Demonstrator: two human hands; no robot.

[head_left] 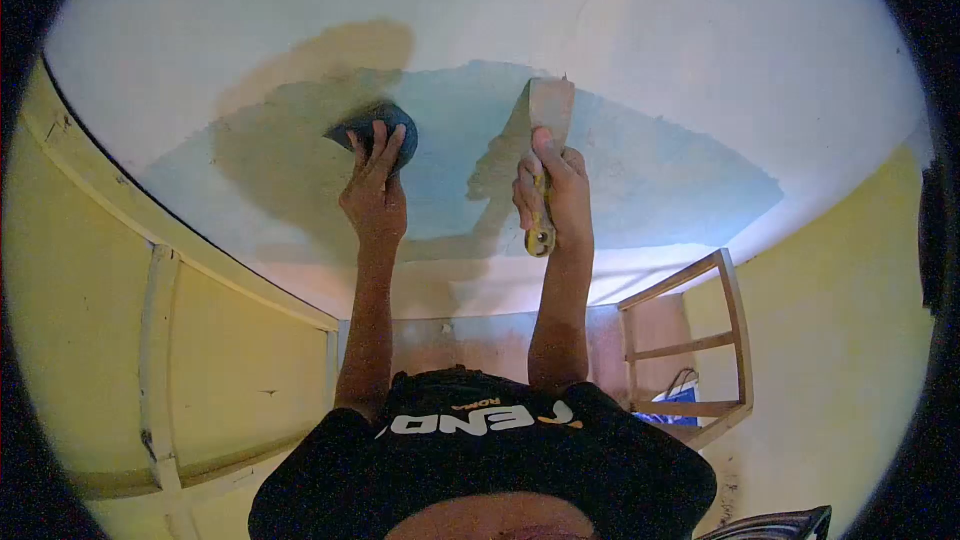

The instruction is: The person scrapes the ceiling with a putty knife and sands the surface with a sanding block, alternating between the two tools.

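Note:
My left hand [376,180] is closed on a dark rounded, bowl-like piece [396,132], its fingers spread over the near side. What lies inside or behind that piece is hidden. In my right hand [560,190] is a putty knife [550,105], held by its yellowish, smeared handle with the thumb against the wide blade. The blade's edge points away from me and appears to meet the pale surface. Across that surface, behind both hands, spreads a light blue-grey patch [650,180] with ragged edges. My two hands are apart, both arms stretched out.
Yellow panels [75,320] with framing strips stand on the left. At right, an open wooden frame [740,340] juts out by a yellow wall [840,340]. A blue item [675,402] shows behind the frame. A dark-edged object [775,525] sits at the bottom right.

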